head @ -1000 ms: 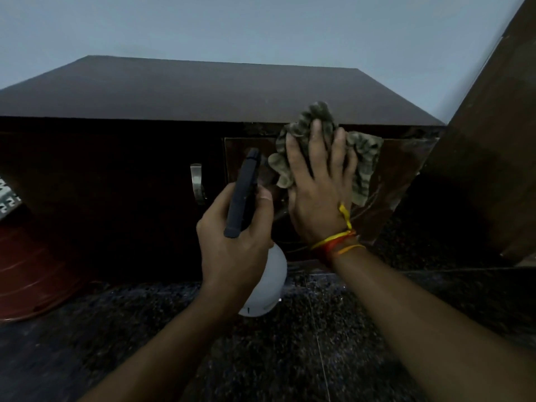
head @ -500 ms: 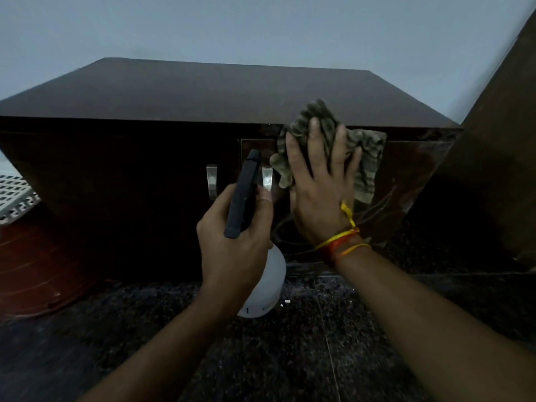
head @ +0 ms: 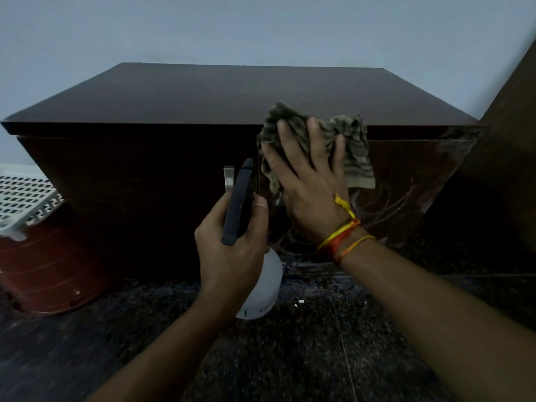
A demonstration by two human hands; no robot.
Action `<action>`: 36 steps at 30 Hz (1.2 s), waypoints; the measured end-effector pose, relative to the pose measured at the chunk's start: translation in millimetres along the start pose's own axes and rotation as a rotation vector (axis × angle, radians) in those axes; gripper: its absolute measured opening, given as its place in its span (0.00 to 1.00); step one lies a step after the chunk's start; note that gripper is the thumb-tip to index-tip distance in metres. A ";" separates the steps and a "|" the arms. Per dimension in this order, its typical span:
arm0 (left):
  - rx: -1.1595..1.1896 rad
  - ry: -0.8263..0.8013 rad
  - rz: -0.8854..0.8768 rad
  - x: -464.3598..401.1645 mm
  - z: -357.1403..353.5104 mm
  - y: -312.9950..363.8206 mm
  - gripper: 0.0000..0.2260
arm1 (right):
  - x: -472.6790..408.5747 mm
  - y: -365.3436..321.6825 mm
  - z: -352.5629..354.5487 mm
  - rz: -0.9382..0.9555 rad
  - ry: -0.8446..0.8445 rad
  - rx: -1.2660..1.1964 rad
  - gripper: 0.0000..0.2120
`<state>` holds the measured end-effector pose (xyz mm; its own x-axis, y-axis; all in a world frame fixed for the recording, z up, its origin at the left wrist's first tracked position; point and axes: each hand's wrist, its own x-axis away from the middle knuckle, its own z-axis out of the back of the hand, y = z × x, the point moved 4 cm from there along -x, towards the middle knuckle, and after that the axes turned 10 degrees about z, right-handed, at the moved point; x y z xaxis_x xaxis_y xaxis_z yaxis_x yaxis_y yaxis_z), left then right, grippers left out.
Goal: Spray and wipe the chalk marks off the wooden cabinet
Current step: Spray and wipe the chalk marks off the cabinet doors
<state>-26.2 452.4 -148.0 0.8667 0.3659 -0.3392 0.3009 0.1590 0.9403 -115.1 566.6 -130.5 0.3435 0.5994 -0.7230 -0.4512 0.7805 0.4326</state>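
Observation:
The dark wooden cabinet (head: 139, 175) stands before me on a speckled dark floor. Faint chalk lines (head: 397, 204) curve across its right door. My right hand (head: 310, 187) presses a striped greenish cloth (head: 352, 146) flat against the top of that door, fingers spread and straight. My left hand (head: 232, 250) grips a spray bottle with a black trigger head (head: 239, 204) and a white body (head: 266, 288), held just in front of the door gap. A metal door handle (head: 228, 178) shows beside the nozzle.
A red-brown plastic tub (head: 49, 271) sits on the floor at the left, with a white perforated basket (head: 23, 195) behind it. A dark wooden panel (head: 504, 169) rises at the right edge. A pale wall is behind the cabinet.
My right hand has slid the cloth slightly to the right along the top of the door, and the view has shifted left. The left hand with the bottle has stayed put.

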 end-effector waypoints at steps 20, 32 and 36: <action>-0.004 -0.042 -0.015 11.2 -0.6 -1.5 0.04 | 8.7 25.5 3.2 0.103 0.062 0.009 0.27; 0.007 -0.059 0.056 11.4 -25.7 -7.6 0.04 | 40.0 46.0 -2.4 -0.038 -0.113 0.000 0.35; 0.008 -0.055 0.058 10.6 -32.4 -10.2 0.07 | 65.3 81.0 2.8 -0.181 -0.107 0.020 0.35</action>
<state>-32.9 484.4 -162.1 0.9033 0.3233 -0.2821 0.2523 0.1316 0.9587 -126.9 669.5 -141.2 0.5038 0.4635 -0.7289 -0.3579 0.8800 0.3122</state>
